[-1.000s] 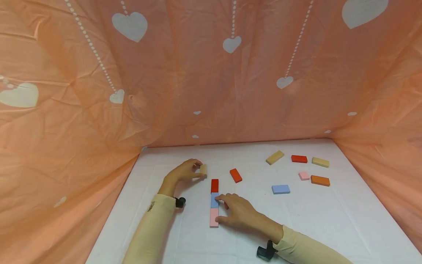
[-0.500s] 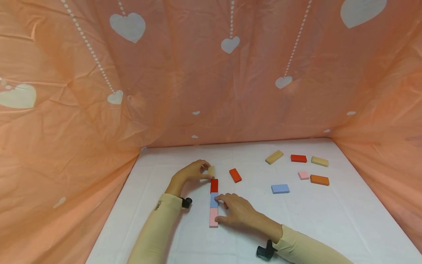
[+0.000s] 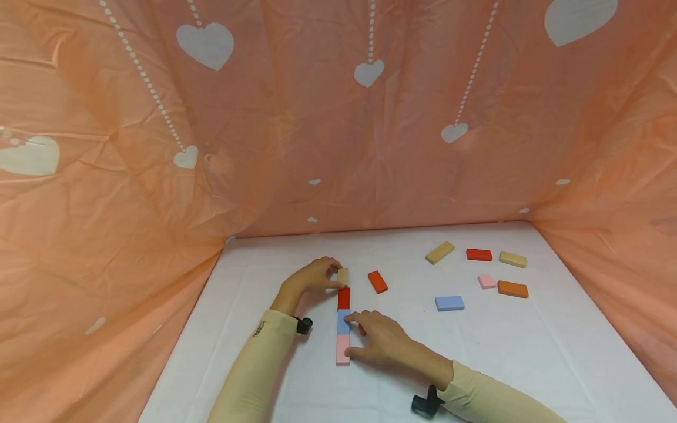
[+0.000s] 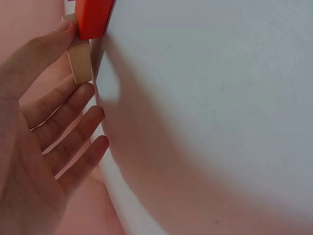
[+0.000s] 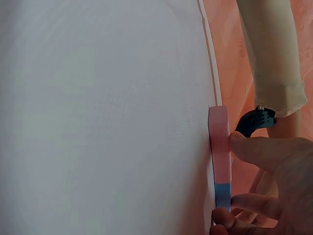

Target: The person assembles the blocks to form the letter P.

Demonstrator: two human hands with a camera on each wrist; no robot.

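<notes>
A straight row of flat blocks runs away from the person: pink (image 3: pixel 341 348), blue (image 3: pixel 342 322), red (image 3: pixel 344 298), and a plain wooden block (image 3: pixel 343 276) at the far end. My left hand (image 3: pixel 312 278) pinches the wooden block between thumb and fingers, its near end right at the red block's far end. In the left wrist view the thumb lies by the joint of the wooden block (image 4: pixel 79 63) and red block (image 4: pixel 93 18). My right hand (image 3: pixel 385 338) rests on the row, thumb on the pink block (image 5: pixel 219 147) and fingertip on the blue one (image 5: pixel 223 195).
A loose red block (image 3: pixel 378 281) lies just right of the row's far end. Farther right are a blue block (image 3: pixel 449 303), an orange block (image 3: pixel 512 289), a small pink block (image 3: pixel 486 281), another red block (image 3: pixel 479 254) and two wooden blocks (image 3: pixel 440 252). Orange cloth (image 3: pixel 402 194) hangs around the white table.
My left hand has brought the wooden block rightward, from beside the row to the far end of the red block. The right hand has stayed on the pink and blue blocks.
</notes>
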